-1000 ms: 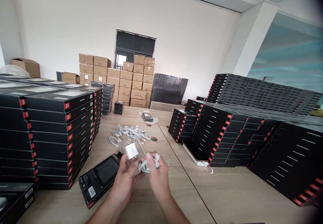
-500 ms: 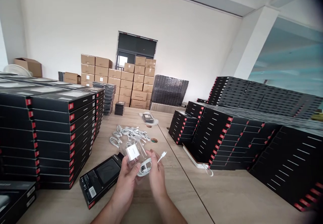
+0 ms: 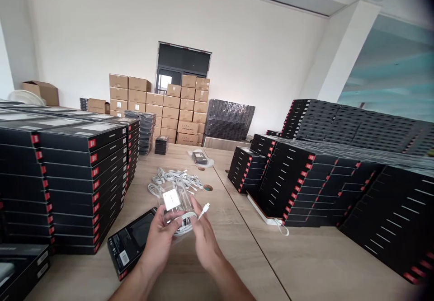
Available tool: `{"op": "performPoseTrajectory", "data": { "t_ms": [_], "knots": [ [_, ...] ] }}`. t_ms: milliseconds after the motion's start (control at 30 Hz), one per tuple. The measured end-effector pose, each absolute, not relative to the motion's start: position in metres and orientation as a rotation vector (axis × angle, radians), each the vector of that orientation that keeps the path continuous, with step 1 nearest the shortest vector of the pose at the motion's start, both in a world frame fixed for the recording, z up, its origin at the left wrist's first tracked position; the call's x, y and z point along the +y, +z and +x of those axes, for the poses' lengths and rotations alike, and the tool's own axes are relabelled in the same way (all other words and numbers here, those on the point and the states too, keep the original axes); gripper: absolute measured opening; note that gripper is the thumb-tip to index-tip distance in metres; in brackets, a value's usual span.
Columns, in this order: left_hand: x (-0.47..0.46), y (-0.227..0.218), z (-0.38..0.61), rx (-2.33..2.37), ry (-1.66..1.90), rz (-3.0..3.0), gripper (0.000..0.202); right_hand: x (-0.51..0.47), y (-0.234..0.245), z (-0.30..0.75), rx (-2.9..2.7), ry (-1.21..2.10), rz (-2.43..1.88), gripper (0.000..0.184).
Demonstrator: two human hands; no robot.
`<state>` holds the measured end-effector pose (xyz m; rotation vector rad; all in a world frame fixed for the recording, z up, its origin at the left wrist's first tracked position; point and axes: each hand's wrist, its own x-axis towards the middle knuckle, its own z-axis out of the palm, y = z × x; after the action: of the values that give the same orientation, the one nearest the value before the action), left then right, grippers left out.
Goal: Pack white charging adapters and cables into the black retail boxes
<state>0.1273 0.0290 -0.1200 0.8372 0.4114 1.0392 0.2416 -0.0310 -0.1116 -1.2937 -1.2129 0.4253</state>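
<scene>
My left hand (image 3: 162,231) grips a clear plastic tray (image 3: 186,198) from its left side. A white charger plug (image 3: 172,199) sits in the tray's upper left part. Against the tray's lower part lies a coiled white cable (image 3: 185,225), pressed by my left thumb. My right hand (image 3: 202,231) is closed on the coil's right side, and the cable's connector end sticks out past its thumb. Partly behind my left forearm, a black box (image 3: 130,242) with a dark window lies on the table. Beyond the tray is a pile of white cables (image 3: 176,179).
Tall stacks of black boxes stand at the left (image 3: 71,188) and right (image 3: 294,188). A white-edged tray (image 3: 264,213) with a white loop lies by the right stack. Farther back are a bagged dark item (image 3: 199,157), a table hole (image 3: 208,187) and cardboard cartons (image 3: 169,111).
Both hands have shifted left with the tray, charger plug and cable. They now cover more of the black box. The coil sits closer against the tray.
</scene>
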Motion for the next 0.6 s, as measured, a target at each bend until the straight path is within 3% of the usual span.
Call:
{"op": "performPoseTrajectory", "data": {
  "t_ms": [133,600],
  "knots": [
    [0.034,-0.118,0.123,0.393,1.024,0.797,0.043,-0.032,-0.109,0.248,-0.94,0.894,-1.026,0.059],
    [0.036,-0.115,0.124,0.43,1.132,1.108,0.041,-0.038,-0.109,0.25,-0.804,0.944,-1.119,0.049]
  ]
}}
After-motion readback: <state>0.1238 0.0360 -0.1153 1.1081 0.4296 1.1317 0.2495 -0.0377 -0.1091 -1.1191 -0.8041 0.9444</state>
